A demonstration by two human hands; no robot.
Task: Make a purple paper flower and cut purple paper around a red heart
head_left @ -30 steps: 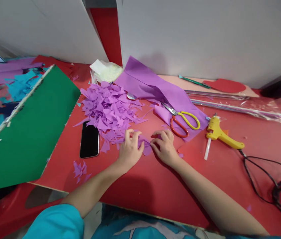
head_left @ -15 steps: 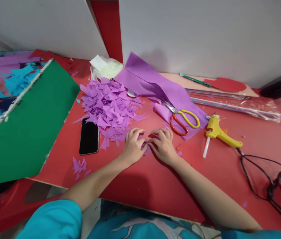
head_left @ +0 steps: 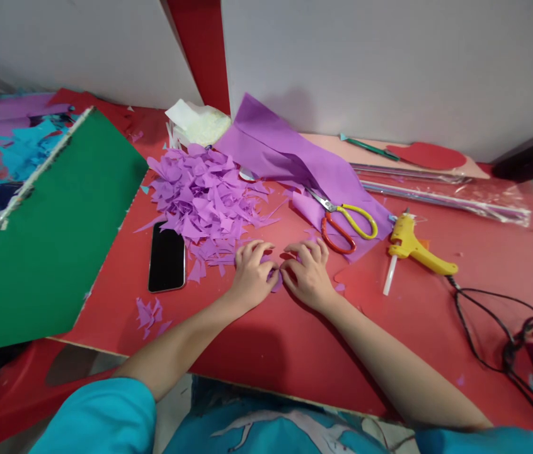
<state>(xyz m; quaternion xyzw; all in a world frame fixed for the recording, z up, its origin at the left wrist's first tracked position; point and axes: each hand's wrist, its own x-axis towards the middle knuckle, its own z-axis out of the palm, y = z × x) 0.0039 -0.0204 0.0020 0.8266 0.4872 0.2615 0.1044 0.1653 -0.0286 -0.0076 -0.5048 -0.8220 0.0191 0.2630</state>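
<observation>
My left hand [head_left: 250, 272] and my right hand [head_left: 308, 272] rest side by side on the red table [head_left: 295, 347], fingers curled and pinching a small purple paper piece [head_left: 276, 282] between them. Most of that piece is hidden under the fingers. Just beyond my left hand lies a heap of purple paper scraps [head_left: 203, 198]. A large purple sheet [head_left: 290, 164] lies behind, with yellow and red handled scissors [head_left: 344, 222] on it.
A black phone [head_left: 167, 256] lies left of my hands. A green board [head_left: 49, 233] leans at the left. A yellow glue gun [head_left: 415, 249] with black cord [head_left: 493, 328] sits right. Clear wrapped rods [head_left: 441, 195] and white panels [head_left: 389, 63] stand behind.
My hands have closed in on each other, gathering the purple piece so less of it shows. The view has shifted slightly; nothing else has moved.
</observation>
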